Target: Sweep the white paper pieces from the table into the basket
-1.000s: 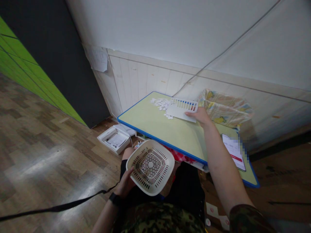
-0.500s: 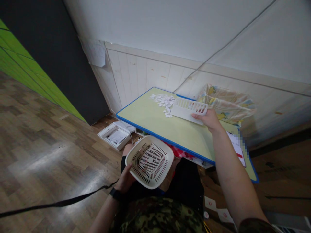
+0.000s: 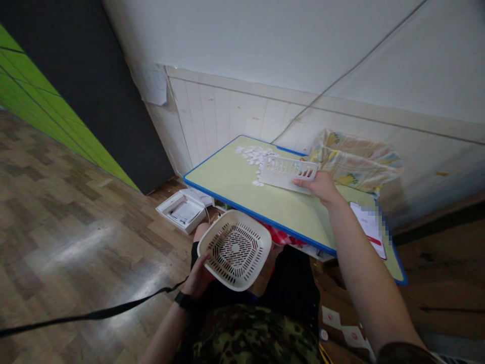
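Note:
My left hand point(image 3: 199, 277) is closed on the near-left rim of a cream plastic basket point(image 3: 235, 247), slotted at the bottom and tilted below the table's front edge. Nothing shows inside the basket. With its thumb on the near face, my right hand point(image 3: 319, 185) grips the right end of a white slotted plastic panel point(image 3: 278, 179), which is tilted over the table. Against the panel's left end lie many small white pieces point(image 3: 252, 153), scattered in a loose pile; they look like paper scraps. Some of the pile is hidden behind the panel.
The pale green table point(image 3: 223, 177) has a blue edge and stands against the wall. A cloth-lined basket point(image 3: 356, 162) sits at its back right, with a clipboard-like sheet point(image 3: 366, 227) nearer me. An open white box point(image 3: 182, 211) lies on the floor at left.
My right hand has moved the white panel a little to the left, against the white pieces. The basket in my left hand stays almost in place.

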`<move>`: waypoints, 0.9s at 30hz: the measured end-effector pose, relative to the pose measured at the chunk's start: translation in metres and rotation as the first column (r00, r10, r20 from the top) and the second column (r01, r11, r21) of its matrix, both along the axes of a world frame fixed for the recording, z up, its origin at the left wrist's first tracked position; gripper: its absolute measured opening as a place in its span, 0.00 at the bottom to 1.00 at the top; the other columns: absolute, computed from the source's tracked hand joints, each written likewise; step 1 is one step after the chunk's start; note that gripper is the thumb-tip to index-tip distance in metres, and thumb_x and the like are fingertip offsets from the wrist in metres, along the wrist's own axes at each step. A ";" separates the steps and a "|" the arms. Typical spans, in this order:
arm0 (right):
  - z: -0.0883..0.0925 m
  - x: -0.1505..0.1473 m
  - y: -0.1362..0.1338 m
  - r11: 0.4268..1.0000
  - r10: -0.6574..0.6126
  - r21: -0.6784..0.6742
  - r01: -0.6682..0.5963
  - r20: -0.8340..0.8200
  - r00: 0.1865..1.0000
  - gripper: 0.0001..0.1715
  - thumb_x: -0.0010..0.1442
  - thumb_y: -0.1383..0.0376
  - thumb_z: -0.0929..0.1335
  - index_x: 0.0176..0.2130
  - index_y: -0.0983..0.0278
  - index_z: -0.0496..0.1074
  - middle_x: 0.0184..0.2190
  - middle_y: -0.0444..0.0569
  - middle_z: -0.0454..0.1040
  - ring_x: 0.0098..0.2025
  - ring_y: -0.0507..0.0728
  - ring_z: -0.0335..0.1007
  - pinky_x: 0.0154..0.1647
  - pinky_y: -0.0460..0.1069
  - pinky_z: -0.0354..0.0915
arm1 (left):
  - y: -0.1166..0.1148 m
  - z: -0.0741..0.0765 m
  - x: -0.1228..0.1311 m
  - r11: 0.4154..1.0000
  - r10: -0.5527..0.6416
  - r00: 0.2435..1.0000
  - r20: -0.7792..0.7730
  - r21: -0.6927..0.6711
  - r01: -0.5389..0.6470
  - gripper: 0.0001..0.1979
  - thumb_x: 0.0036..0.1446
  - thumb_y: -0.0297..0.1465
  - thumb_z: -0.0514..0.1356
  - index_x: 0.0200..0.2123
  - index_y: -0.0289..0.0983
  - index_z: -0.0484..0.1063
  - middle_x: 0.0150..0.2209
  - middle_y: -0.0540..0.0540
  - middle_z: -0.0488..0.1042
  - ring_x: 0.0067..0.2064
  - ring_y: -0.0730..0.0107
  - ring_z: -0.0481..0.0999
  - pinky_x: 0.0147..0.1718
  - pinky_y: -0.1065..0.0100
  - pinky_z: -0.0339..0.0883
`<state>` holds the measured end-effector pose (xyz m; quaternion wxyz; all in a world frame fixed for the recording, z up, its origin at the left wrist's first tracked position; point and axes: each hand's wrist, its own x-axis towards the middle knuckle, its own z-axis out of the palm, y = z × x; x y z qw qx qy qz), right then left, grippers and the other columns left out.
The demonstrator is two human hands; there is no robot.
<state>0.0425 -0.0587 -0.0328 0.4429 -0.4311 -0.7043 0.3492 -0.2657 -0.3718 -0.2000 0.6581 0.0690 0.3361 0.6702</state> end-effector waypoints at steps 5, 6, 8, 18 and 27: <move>0.002 -0.015 -0.007 0.999 -0.018 0.040 0.018 0.003 1.000 0.28 0.41 0.52 0.82 0.39 0.63 0.81 0.41 0.53 0.85 0.47 0.67 0.81 0.56 0.64 0.73 | -0.002 0.020 -0.003 0.987 0.048 0.996 -0.075 -0.148 -0.058 0.27 0.64 0.35 0.64 0.64 0.36 0.71 0.56 0.38 0.82 0.65 0.41 0.72 0.64 0.43 0.65; 0.001 -0.017 -0.009 0.999 -0.015 0.042 0.015 0.009 1.000 0.28 0.41 0.52 0.82 0.38 0.63 0.81 0.40 0.53 0.85 0.47 0.67 0.81 0.56 0.64 0.73 | -0.003 0.023 -0.004 0.985 0.056 0.995 -0.087 -0.158 -0.069 0.25 0.64 0.35 0.64 0.63 0.35 0.72 0.53 0.38 0.83 0.63 0.42 0.75 0.62 0.43 0.67; 0.001 -0.022 -0.011 0.999 0.015 0.029 -0.016 0.017 1.000 0.28 0.40 0.52 0.82 0.38 0.63 0.80 0.39 0.53 0.85 0.46 0.67 0.81 0.54 0.63 0.74 | -0.003 0.031 -0.006 0.985 0.075 0.992 -0.105 -0.146 -0.090 0.23 0.64 0.34 0.64 0.61 0.36 0.74 0.50 0.39 0.85 0.59 0.44 0.78 0.60 0.46 0.70; -0.006 -0.027 -0.016 0.985 0.148 -0.086 -0.147 0.013 0.989 0.32 0.37 0.46 0.83 0.37 0.63 0.82 0.39 0.53 0.85 0.44 0.68 0.82 0.52 0.62 0.75 | 0.003 0.064 -0.005 0.994 0.071 0.992 -0.106 -0.075 -0.079 0.30 0.65 0.35 0.63 0.68 0.37 0.66 0.52 0.40 0.84 0.54 0.47 0.82 0.54 0.49 0.76; 0.004 -0.007 -0.011 0.999 0.010 -0.031 -0.013 -0.080 0.997 0.29 0.37 0.52 0.84 0.38 0.59 0.81 0.42 0.51 0.85 0.51 0.69 0.80 0.58 0.63 0.73 | -0.001 0.074 0.006 0.995 0.084 0.983 -0.162 -0.037 -0.091 0.29 0.63 0.34 0.64 0.67 0.40 0.68 0.57 0.40 0.82 0.59 0.45 0.78 0.56 0.48 0.75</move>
